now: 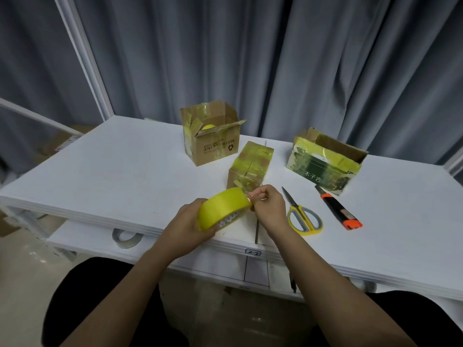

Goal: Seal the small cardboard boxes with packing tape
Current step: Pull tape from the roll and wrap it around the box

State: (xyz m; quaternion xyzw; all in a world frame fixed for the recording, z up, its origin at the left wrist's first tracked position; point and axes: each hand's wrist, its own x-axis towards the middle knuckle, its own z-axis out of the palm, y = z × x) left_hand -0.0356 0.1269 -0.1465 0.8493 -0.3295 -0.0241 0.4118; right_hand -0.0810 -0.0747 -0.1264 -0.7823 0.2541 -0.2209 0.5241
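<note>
The left hand (190, 219) is cupping the yellow tape roll (223, 209) from the left side, fingers wrapped under the rim, holding it just above the near edge of the desk (112, 171). The right hand (269, 206) is pinching at the roll's outer face near the top, thumb & fingertips closed together; prob. picking at the loose tape end, though the end itself is too small to make out. This grip makes sense: one hand steadying the roll so the other can peel w/o it spinning.

The roll is sitting tilted, its hole axis running roughly from near-right to far-left, printed core facing down toward the person. Its broad yellow band is facing up & away.

The small taped box (250, 166) is standing just behind the hands, closed, long axis running away from the person, so a strip could be pulled straight over it. An open brown box (213, 144) is further back on the left w/ flaps up; a green printed box (323, 166) is at the right, also open at the back. The scissors (302, 216) & the orange utility knife (338, 211) are lying beside the right hand, blades pointing away, w/in easy reach for cutting.
</note>
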